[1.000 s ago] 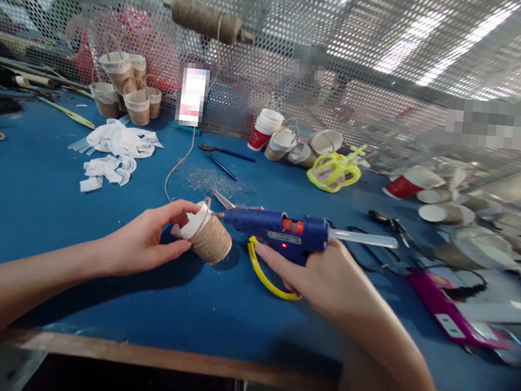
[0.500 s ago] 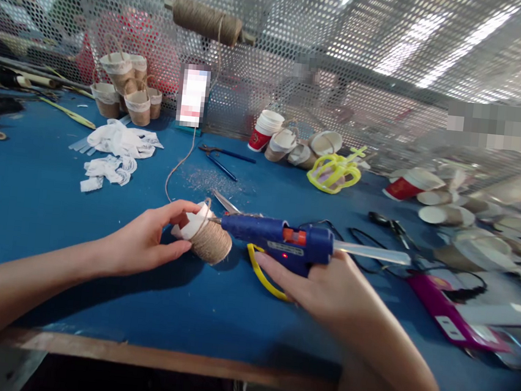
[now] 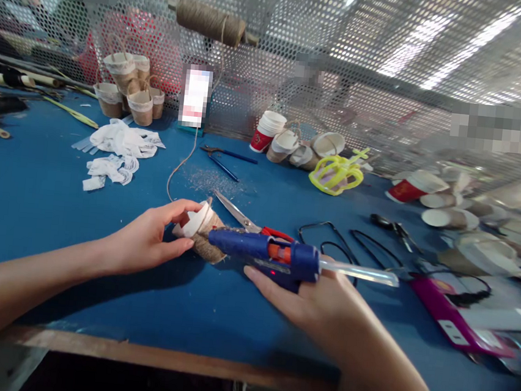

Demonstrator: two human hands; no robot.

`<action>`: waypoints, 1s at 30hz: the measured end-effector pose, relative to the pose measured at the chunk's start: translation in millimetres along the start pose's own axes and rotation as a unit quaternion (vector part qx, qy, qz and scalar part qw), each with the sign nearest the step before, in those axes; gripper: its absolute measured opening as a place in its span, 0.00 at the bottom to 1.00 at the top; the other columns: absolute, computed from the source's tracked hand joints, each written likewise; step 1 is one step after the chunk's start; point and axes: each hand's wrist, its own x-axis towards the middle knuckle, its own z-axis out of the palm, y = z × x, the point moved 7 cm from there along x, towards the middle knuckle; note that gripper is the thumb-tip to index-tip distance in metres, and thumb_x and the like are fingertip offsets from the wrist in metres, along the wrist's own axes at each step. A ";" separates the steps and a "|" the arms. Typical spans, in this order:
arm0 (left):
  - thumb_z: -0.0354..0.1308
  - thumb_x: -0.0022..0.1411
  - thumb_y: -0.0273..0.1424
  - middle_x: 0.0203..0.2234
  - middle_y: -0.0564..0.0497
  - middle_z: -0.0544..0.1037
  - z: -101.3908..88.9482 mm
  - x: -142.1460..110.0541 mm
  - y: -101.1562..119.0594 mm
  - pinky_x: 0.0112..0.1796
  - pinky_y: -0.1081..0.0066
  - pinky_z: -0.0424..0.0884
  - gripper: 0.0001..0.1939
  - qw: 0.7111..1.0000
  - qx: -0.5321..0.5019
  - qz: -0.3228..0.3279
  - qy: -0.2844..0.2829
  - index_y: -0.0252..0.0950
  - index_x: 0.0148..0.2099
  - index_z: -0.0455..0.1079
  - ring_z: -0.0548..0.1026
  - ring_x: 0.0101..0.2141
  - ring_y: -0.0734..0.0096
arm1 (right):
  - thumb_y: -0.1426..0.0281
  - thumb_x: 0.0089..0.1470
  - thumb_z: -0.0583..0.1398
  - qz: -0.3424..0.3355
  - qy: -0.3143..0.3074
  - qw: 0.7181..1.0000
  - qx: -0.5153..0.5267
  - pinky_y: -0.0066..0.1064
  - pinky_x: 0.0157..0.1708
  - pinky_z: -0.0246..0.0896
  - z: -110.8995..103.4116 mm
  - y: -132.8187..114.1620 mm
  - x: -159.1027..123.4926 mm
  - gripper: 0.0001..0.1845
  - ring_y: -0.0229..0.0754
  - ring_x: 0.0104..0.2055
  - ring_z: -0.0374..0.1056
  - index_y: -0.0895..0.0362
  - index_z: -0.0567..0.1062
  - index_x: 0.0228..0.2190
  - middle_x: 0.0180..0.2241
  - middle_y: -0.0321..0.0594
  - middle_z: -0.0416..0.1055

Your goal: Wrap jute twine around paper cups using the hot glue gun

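My left hand grips the white rim of a small paper cup wound with brown twine, tilted on its side above the blue table. From the cup a strand of twine runs up to a spool on the mesh wall. My right hand is wrapped around a blue hot glue gun, its red light lit and a clear glue stick projecting from the back. The gun's front end overlaps the cup's side; its nozzle tip is hidden. Just behind the gun lie scissors with red handles.
Blue-handled pliers and white lace trim lie farther back. Twine-wrapped cups stand at the back left. A yellow crown-shaped basket sits behind the gun. Black cable and a purple power strip lie at right.
The glue gun has moved slightly left and down, from the cup's rim area across its twine-covered side. The scissors' red handles now show. My left hand keeps its hold on the cup.
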 end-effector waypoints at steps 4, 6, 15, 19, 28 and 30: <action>0.52 0.55 0.26 0.38 0.46 0.71 1.3 -0.6 0.8 0.44 0.61 0.65 0.21 1.000 -0.007 0.015 -0.006 0.34 0.52 0.57 0.70 0.40 0.64 | 0.66 0.48 0.55 0.141 -0.034 0.984 0.104 0.30 0.22 0.62 6.3 16.7 1.5 0.10 0.39 0.21 0.66 0.56 0.73 0.23 0.20 0.37 0.71; 0.52 0.55 0.26 0.38 0.46 0.71 1.4 -1.4 -0.4 0.44 0.61 0.65 0.21 1.000 -0.008 0.012 -0.006 0.34 0.53 0.57 0.70 0.40 0.64 | 0.65 0.47 0.56 0.175 -0.034 0.975 0.129 0.29 0.24 0.63 5.9 21.1 2.7 0.09 0.39 0.22 0.66 0.56 0.72 0.22 0.21 0.36 0.72; 0.53 0.55 0.27 0.39 0.45 0.71 0.2 -1.5 -1.3 0.44 0.61 0.65 0.21 1.000 -0.009 0.012 0.000 0.34 0.52 0.57 0.70 0.40 0.63 | 0.61 0.45 0.57 0.278 -0.076 0.944 0.158 0.28 0.18 0.57 10.6 32.7 5.2 0.11 0.35 0.15 0.57 0.55 0.68 0.20 0.13 0.31 0.63; 0.53 0.55 0.27 0.40 0.44 0.71 -0.2 -0.9 -1.3 0.44 0.60 0.65 0.22 1.000 -0.009 0.007 0.002 0.33 0.53 0.57 0.70 0.40 0.62 | 0.61 0.45 0.56 0.254 -0.061 0.953 0.151 0.29 0.20 0.59 10.1 30.4 6.1 0.11 0.37 0.18 0.60 0.54 0.69 0.20 0.16 0.33 0.67; 0.53 0.54 0.25 0.41 0.46 0.70 -0.5 0.6 0.8 0.44 0.61 0.65 0.20 1.000 -0.003 0.019 0.003 0.35 0.51 0.59 0.69 0.41 0.64 | 0.63 0.45 0.56 0.199 -0.037 0.970 0.133 0.35 0.29 0.64 11.8 19.4 -2.1 0.10 0.44 0.27 0.69 0.56 0.73 0.24 0.24 0.40 0.73; 0.52 0.54 0.26 0.42 0.45 0.70 -0.4 1.4 0.8 0.44 0.61 0.65 0.20 1.000 -0.006 0.012 -0.001 0.34 0.51 0.60 0.69 0.41 0.63 | 0.63 0.45 0.56 0.188 -0.048 0.972 0.132 0.35 0.29 0.64 15.2 15.8 -2.6 0.11 0.45 0.27 0.69 0.56 0.74 0.26 0.24 0.41 0.73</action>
